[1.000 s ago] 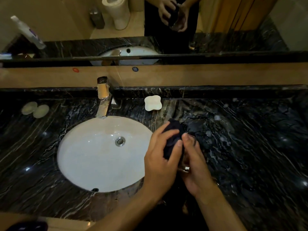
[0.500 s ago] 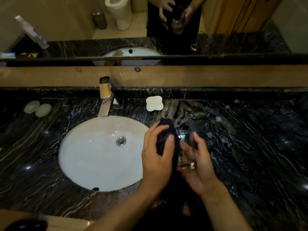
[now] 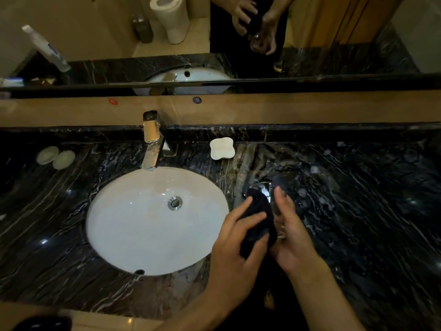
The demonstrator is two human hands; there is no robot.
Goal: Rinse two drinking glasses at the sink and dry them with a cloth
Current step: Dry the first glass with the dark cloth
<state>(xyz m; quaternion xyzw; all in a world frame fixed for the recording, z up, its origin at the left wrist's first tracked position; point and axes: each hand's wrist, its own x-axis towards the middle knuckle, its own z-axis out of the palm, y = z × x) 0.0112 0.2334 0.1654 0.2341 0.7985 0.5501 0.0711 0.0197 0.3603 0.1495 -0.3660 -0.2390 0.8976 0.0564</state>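
A clear drinking glass (image 3: 274,201) is held over the black marble counter, right of the white sink (image 3: 124,225). My right hand (image 3: 294,240) grips the glass from the right side. My left hand (image 3: 236,252) grips a dark cloth (image 3: 259,218) and presses it against the glass's left side, so most of the glass is hidden. A second glass (image 3: 287,177) stands on the counter just behind, faint against the dark stone. The mirror above shows both hands with the cloth and the glass.
A chrome tap (image 3: 152,139) stands behind the sink, no water running. A white soap dish (image 3: 222,148) sits right of the tap. Two pale round soaps (image 3: 56,156) lie at the far left. The counter's front edge (image 3: 100,321) runs along the bottom left.
The cloth in my left hand has slid down along the glass's side, and my right hand has turned the glass slightly. Both hands stay in the same place beside the sink.
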